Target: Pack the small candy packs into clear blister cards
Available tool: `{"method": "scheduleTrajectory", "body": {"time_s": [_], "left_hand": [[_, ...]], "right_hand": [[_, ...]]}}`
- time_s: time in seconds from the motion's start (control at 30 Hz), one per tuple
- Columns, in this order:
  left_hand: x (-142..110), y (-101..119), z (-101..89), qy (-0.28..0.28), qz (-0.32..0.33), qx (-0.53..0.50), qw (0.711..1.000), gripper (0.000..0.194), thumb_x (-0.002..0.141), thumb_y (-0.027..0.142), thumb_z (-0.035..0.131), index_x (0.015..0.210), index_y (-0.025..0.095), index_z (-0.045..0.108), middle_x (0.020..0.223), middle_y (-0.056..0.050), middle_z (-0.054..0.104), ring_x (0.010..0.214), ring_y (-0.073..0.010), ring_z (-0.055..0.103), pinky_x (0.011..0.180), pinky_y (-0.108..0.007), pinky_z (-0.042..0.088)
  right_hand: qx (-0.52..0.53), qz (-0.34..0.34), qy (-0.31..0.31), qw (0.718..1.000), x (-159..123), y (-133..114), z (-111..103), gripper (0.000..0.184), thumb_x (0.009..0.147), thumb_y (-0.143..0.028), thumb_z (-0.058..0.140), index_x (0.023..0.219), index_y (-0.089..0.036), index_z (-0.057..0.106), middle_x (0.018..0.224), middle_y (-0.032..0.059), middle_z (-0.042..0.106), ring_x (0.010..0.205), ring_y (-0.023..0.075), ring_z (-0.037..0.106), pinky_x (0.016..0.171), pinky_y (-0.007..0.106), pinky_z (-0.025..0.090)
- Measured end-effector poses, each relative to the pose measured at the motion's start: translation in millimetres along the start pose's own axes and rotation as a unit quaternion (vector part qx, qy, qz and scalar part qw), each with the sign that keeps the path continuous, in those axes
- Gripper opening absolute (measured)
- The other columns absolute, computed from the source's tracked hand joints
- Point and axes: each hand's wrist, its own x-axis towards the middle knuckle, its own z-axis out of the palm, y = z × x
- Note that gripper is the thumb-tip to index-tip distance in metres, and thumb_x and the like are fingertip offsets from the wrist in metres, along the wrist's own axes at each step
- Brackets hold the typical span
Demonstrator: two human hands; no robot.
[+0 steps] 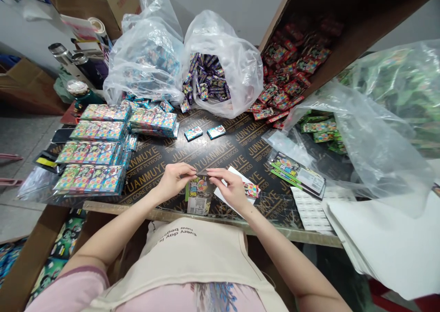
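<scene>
As seen from the head view, the left hand (174,182) and right hand (229,189) meet just above the front edge (206,219) of a black plywood tabletop (240,147). Their fingers (215,173) are closed in a pinch on a thin dark strip (202,173), too small to identify. A printed card packet (198,196) lies directly below, near a white paper sheet (237,184). Done so far, as far as shown: shrink-wrapped stacks (90,179) stand in rows at left. Left over: purple packets (204,75) fill a clear plastic bag (223,62), and red packets (285,75) lie heaped in a cardboard box (343,32). Ahead of the hands, bare board extends to two loose packets (204,132).
</scene>
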Motion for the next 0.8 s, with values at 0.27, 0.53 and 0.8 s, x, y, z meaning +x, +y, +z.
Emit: {"method": "scheduleTrajectory", "body": {"time_s": [0.27,0.53,0.8], "left_hand": [[-19.5,-32.4,-32.2,0.344,-0.093,-0.039,0.933,0.015,0.069,0.030,0.074,0.075,0.016,0.073,0.077,-0.005,0.073,0.074,-0.0175,0.067,0.075,-0.030,0.053],[-57.0,-89.8,-30.7,0.288,-0.165,0.203,0.921,0.030,0.075,0.032,0.065,0.099,0.014,0.068,0.097,-0.013,0.069,0.092,-0.0264,0.065,0.086,-0.043,0.051],[-14.8,-68.4,14.0,-0.266,0.091,0.330,0.901,0.106,0.052,0.031,0.085,0.143,0.025,0.031,0.148,-0.016,0.035,0.138,-0.0368,0.027,0.111,-0.064,0.009]], "right_hand": [[-0.239,0.020,0.064,0.969,104.7,73.4,19.0,0.068,0.072,-0.058,0.067,0.127,-0.020,0.056,0.128,0.0165,0.057,0.119,0.0327,0.049,0.098,0.050,0.035],[-0.398,0.083,0.025,0.913,157.6,96.9,80.5,0.076,0.072,-0.048,0.065,0.137,-0.016,0.042,0.117,0.0187,0.056,0.116,0.0365,0.044,0.102,0.058,0.021],[-0.154,-0.018,0.013,0.988,81.0,61.8,26.9,0.083,0.066,-0.030,0.071,0.139,-0.022,0.032,0.133,0.0110,0.044,0.120,0.0280,0.046,0.096,0.041,0.043]]}}
